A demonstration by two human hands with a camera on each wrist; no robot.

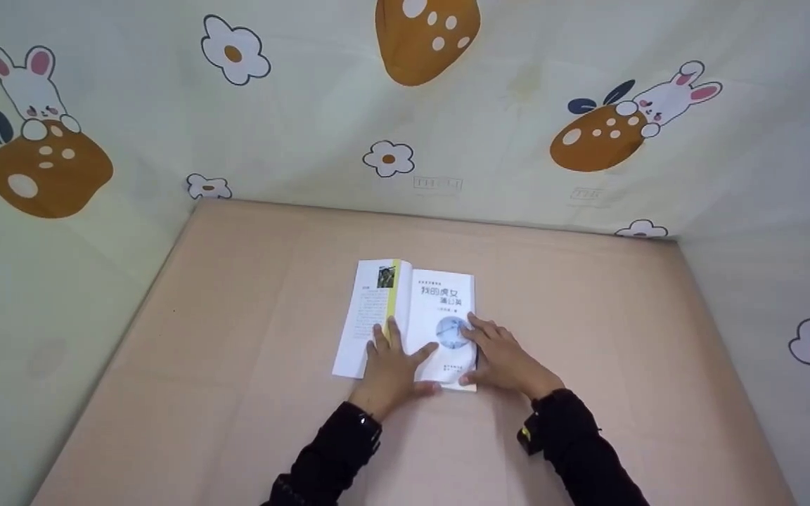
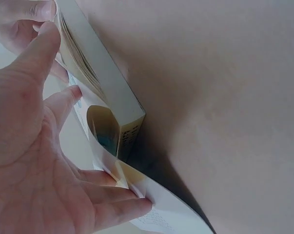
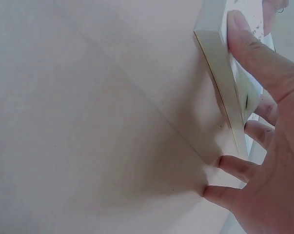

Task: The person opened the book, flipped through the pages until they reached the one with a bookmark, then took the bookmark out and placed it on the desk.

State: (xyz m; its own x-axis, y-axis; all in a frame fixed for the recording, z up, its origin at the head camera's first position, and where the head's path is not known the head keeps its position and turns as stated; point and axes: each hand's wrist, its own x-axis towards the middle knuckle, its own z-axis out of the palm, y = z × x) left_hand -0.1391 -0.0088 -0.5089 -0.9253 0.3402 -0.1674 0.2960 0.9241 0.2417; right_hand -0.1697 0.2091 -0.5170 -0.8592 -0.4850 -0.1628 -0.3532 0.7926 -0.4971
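A paperback book (image 1: 440, 327) lies open at its title page, with Chinese characters and a round blue picture. To its left, the front cover's inner flap (image 1: 366, 316), with a small photo and a yellow strip, is folded out. My left hand (image 1: 391, 365) spreads over the inner fold, fingertips pressing the flap and thumb close to the lower page edge. At the right edge, my right hand (image 1: 507, 358) lays its thumb on the lower page corner. In the right wrist view, fingers (image 3: 259, 134) touch the book's side, while others reach the table.
The book lies on a beige table surface (image 1: 236, 302). Pale fabric walls (image 1: 306, 126) with rabbits, fruit and flowers rise behind and on both sides. Black sleeves (image 1: 338, 450) cover both forearms.
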